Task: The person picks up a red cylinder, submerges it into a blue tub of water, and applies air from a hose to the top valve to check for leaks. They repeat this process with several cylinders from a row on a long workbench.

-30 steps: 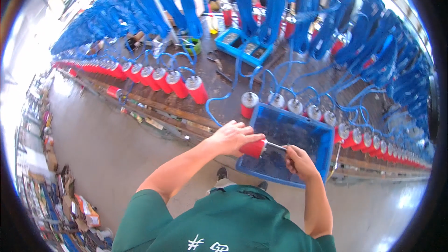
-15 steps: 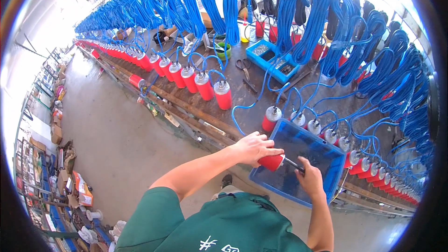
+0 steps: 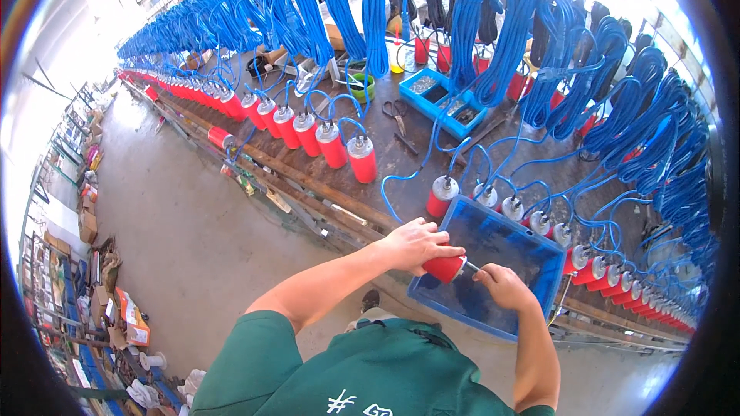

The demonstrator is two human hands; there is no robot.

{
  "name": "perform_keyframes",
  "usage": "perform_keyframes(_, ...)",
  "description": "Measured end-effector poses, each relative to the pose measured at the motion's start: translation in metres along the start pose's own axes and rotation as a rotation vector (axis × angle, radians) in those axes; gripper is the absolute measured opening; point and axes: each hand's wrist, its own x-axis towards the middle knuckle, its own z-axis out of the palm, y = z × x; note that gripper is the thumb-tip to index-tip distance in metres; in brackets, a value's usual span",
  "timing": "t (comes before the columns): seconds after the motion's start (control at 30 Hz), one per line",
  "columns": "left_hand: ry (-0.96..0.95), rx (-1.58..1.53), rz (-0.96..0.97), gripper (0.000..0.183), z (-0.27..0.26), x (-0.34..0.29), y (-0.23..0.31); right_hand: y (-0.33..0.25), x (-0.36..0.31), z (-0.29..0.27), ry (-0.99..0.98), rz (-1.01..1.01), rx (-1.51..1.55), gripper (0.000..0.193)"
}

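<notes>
My left hand (image 3: 416, 245) is closed round a red cylinder (image 3: 444, 268) with a pale metal end cap, tilted so the cap faces right. From the cap's side a thin metal shaft runs to my right hand (image 3: 505, 286), whose fingers are wrapped round what looks like a screwdriver (image 3: 472, 266). Its handle is mostly hidden in the palm. Both hands are over a blue plastic bin (image 3: 462, 316) at the bench's front edge. Just beyond the bin stands another red cylinder (image 3: 442, 196) with a blue cable on its cap.
Rows of capped red cylinders (image 3: 361, 160) line the bench edge on both sides. Bundles of blue cable (image 3: 509, 38) hang above. A blue divided tray (image 3: 443, 100) of small parts, scissors (image 3: 395, 112) and a green bowl (image 3: 361, 88) sit farther back. Cluttered shelving (image 3: 85, 331) stands left.
My right hand has shifted slightly left along the tool, closer to the cylinder's cap, and now covers the black handle that showed before. The left hand keeps its hold.
</notes>
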Motion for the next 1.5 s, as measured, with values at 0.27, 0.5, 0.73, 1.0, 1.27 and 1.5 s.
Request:
perform_keyframes(0.27,0.028,0.032,-0.004,0.110,0.002,0.002,0.002,-0.029,-0.004,-0.006,0.096,-0.027,-0.271,0.028)
perform_keyframes(0.5,-0.031,0.035,-0.007,0.110,0.000,-0.001,0.002,-0.026,0.009,-0.013,-0.020,-0.102,-0.360,0.027)
perform_keyframes(0.73,-0.036,0.050,-0.013,0.110,-0.004,0.004,0.002,-0.027,0.012,-0.012,-0.030,0.088,-0.150,0.037)
perform_keyframes(1.0,0.006,0.056,-0.025,0.103,-0.001,-0.002,0.003,-0.028,0.025,-0.019,-0.137,-0.020,-0.252,0.041)
perform_keyframes(1.27,-0.023,0.025,-0.025,0.100,-0.005,0.004,0.004,-0.032,0.021,-0.022,-0.164,0.117,-0.111,0.049)
perform_keyframes(1.5,-0.046,0.014,-0.034,0.103,-0.008,0.003,0.003,-0.045,0.018,-0.015,-0.021,0.050,-0.303,0.029)
